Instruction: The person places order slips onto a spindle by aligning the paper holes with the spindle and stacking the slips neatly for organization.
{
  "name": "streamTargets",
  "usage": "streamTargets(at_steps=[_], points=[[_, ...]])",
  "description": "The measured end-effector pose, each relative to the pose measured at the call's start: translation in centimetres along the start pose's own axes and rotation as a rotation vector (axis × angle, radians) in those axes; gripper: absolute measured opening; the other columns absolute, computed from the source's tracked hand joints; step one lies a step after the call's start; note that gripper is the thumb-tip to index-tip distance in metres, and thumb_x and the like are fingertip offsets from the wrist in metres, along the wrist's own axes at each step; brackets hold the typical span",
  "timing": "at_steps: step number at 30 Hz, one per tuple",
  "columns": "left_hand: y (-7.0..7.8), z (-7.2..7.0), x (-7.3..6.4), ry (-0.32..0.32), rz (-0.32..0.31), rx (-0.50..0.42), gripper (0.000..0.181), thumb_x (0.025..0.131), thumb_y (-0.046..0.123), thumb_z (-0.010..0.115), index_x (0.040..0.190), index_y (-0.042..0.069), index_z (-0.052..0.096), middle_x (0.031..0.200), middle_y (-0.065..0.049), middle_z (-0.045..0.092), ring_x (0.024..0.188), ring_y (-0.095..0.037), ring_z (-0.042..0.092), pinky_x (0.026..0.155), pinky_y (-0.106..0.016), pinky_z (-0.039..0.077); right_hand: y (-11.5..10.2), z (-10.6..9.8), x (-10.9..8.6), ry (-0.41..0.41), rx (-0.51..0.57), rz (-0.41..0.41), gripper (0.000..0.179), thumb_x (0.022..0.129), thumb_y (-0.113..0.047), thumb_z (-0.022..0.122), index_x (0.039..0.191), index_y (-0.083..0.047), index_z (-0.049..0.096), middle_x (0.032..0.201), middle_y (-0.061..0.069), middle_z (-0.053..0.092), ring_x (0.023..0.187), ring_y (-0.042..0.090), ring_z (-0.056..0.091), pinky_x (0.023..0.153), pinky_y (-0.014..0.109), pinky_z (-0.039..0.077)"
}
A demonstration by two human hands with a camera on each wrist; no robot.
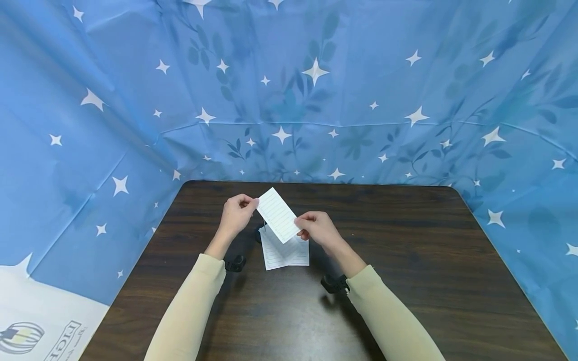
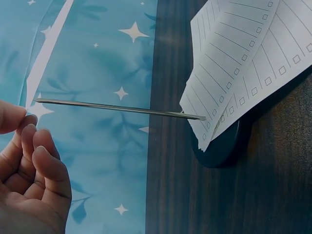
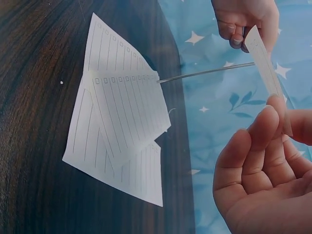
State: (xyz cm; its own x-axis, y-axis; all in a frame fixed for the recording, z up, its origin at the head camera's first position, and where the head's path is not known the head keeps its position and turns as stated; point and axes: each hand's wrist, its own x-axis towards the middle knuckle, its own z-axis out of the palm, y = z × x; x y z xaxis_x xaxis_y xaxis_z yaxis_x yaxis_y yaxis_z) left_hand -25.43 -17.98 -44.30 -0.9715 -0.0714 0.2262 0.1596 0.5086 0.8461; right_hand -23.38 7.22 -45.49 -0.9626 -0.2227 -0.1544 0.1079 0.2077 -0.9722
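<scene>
A lined paper slip [image 1: 276, 213] with small checkboxes is stretched between both hands. My left hand [image 1: 237, 215] pinches its upper left corner, and my right hand [image 1: 317, 228] pinches its lower right edge. Under the slip stands a thin metal spike [image 2: 122, 107] on a round black base [image 2: 219, 153]. Several similar slips [image 3: 129, 112] are pierced on the spike and lie fanned out low on it. In the right wrist view the spike's tip reaches close to the held slip; whether they touch, I cannot tell.
The dark wood-grain table [image 1: 406, 250] spreads around the hands. Behind it and along its sides hangs a blue curtain [image 1: 361, 100] with white stars and leaves. A black wrist camera [image 1: 334, 284] sits on the right wrist, another [image 1: 235, 263] on the left.
</scene>
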Motion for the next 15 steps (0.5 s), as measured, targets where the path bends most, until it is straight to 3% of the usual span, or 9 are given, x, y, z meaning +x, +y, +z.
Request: streamTargets(at_steps=[5, 15], points=[[-0.02, 0.19, 0.12, -0.001, -0.016, -0.001, 0.022, 0.099, 0.023, 0.067, 0.090, 0.003, 0.072, 0.077, -0.012, 0.065, 0.069, -0.024, 0.056, 0.064, -0.037, 0.044, 0.18, 0.12, 0.07, -0.005, 0.016, 0.019, 0.017, 0.099, -0.013, 0.066, 0.101, 0.002, 0.072, 0.079, 0.010, 0.067, 0.065, 0.017, 0.060, 0.076, 0.047, 0.055], [-0.38, 0.40, 0.16, -0.001, -0.013, 0.011, 0.023, 0.098, 0.024, 0.067, 0.089, 0.003, 0.072, 0.075, -0.008, 0.064, 0.069, -0.023, 0.056, 0.064, -0.035, 0.045, 0.41, 0.26, -0.06, -0.013, 0.006, 0.023, 0.017, 0.098, -0.015, 0.066, 0.099, 0.001, 0.073, 0.077, 0.010, 0.066, 0.064, 0.017, 0.060, 0.070, 0.039, 0.055]])
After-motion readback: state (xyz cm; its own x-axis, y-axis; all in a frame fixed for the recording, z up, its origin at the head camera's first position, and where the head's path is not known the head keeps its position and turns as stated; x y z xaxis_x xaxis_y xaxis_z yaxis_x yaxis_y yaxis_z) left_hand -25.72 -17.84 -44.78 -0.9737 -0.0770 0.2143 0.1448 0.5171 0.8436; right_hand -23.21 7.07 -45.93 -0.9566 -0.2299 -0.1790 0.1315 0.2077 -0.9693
